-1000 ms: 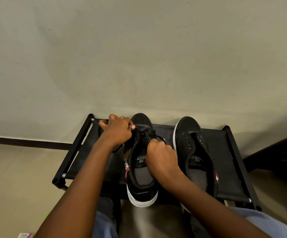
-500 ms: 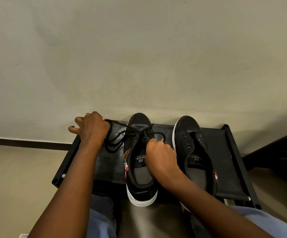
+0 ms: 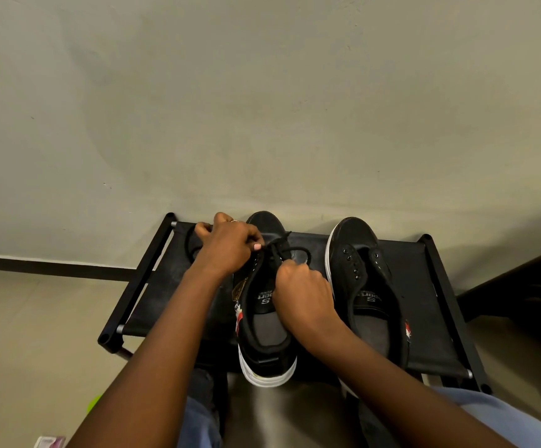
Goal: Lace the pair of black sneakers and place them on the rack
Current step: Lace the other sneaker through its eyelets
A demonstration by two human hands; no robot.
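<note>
Two black sneakers on a low black rack, the left-hand one being laced by both hands.

The left sneaker [image 3: 264, 318] and the right sneaker [image 3: 364, 286] stood side by side on the fabric top of the rack [image 3: 424, 318], toes toward the wall [image 3: 262, 92], heels toward the person and overhanging the near edge. The left hand [image 3: 230, 245] was curled, pinching the black lace [image 3: 290, 252] at the left sneaker's upper eyelets; a slack loop of lace lay on the rack beyond this hand. The right hand [image 3: 301, 294] was clenched over the tongue, gripping the lace's other strand, which arched just above its knuckles. The right sneaker showed bare eyelets and lay apart from both hands. Blue-clad knees appeared at the bottom edge.
</note>
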